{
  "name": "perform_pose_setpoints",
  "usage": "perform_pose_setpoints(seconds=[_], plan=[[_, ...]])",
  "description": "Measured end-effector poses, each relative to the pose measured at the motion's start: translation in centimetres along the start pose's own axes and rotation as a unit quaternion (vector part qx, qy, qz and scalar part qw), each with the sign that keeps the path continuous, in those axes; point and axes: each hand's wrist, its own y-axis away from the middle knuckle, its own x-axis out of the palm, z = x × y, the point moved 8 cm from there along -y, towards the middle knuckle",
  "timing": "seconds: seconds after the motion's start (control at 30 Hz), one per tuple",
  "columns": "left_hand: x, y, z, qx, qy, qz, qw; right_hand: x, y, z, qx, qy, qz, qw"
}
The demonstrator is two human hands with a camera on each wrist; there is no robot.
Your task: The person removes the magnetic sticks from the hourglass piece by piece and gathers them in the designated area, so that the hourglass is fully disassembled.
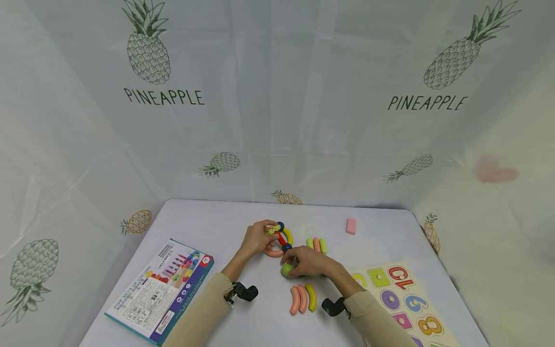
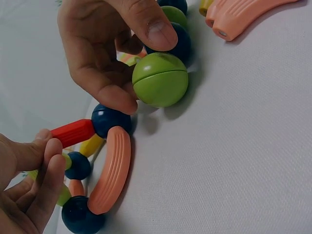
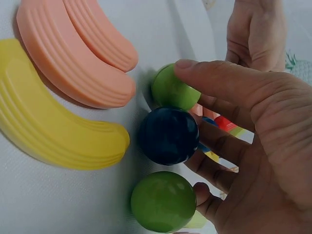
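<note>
My left hand (image 1: 257,238) pinches a red stick (image 2: 73,134) of a joined toy frame; the stick's end is hidden by the fingers. Dark blue balls (image 2: 111,121) link it with a curved pink stick (image 2: 112,170), a curved yellow stick (image 1: 288,235) and light green sticks (image 1: 276,227). To the right, my right hand (image 1: 309,261) holds a green ball (image 2: 160,79) low at the table, thumb on one side and fingers on the other. Under that palm sit a loose dark blue ball (image 3: 168,135) and another green ball (image 3: 163,201).
Nearer me lie two curved pink sticks (image 1: 295,300) and a curved yellow one (image 1: 311,297). Short green and pink sticks (image 1: 317,245) lie beyond the right hand. A pink block (image 1: 351,226) is farther back. A boxed toy set (image 1: 162,289) lies left, a number board (image 1: 401,301) right.
</note>
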Motion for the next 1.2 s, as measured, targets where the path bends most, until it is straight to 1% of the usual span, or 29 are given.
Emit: perform_pose_setpoints(seconds=[0.13, 0.23, 0.3, 0.4, 0.5, 0.6, 0.7, 0.8, 0.87, 1.03, 1.2], plan=[[0.0, 0.0, 0.1, -0.003, 0.005, 0.0, 1.0, -0.1, 0.0, -0.1, 0.006, -0.005, 0.001, 1.0], [0.0, 0.0, 0.0, 0.003, -0.003, -0.003, 1.0, -0.7, 0.0, -0.1, -0.002, -0.015, -0.013, 0.9998], [0.0, 0.1, -0.1, 0.01, -0.002, -0.001, 0.9999, -1.4, -0.1, -0.1, -0.005, -0.016, -0.035, 0.9992], [0.3, 0.2, -0.3, 0.02, 0.001, 0.003, 0.9998, -3.0, -0.2, -0.2, 0.001, -0.012, -0.088, 0.996], [0.6, 0.3, -0.5, 0.024, 0.011, 0.004, 0.9996, -4.2, -0.6, -0.5, 0.025, -0.008, -0.138, 0.9901], [0.8, 0.4, -0.6, 0.029, 0.013, -0.006, 0.9995, -4.6, -1.2, -0.8, 0.046, -0.003, -0.164, 0.9854], [0.9, 0.5, -0.6, 0.032, 0.017, -0.011, 0.9993, -4.5, -2.0, -1.0, 0.064, 0.003, -0.169, 0.9835], [1.0, 0.7, -0.6, 0.039, 0.032, -0.008, 0.9987, -4.3, -2.6, -1.0, 0.081, 0.003, -0.175, 0.9813], [0.9, 0.7, -0.6, 0.038, 0.044, -0.005, 0.9983, -4.1, -2.9, -1.1, 0.089, 0.002, -0.177, 0.9801], [0.9, 0.8, -0.6, 0.035, 0.058, -0.001, 0.9977, -3.9, -3.1, -1.0, 0.082, 0.007, -0.181, 0.98], [0.9, 0.7, -0.4, 0.025, 0.06, -0.001, 0.9979, -4.0, -2.8, -0.9, 0.072, 0.01, -0.171, 0.9826]])
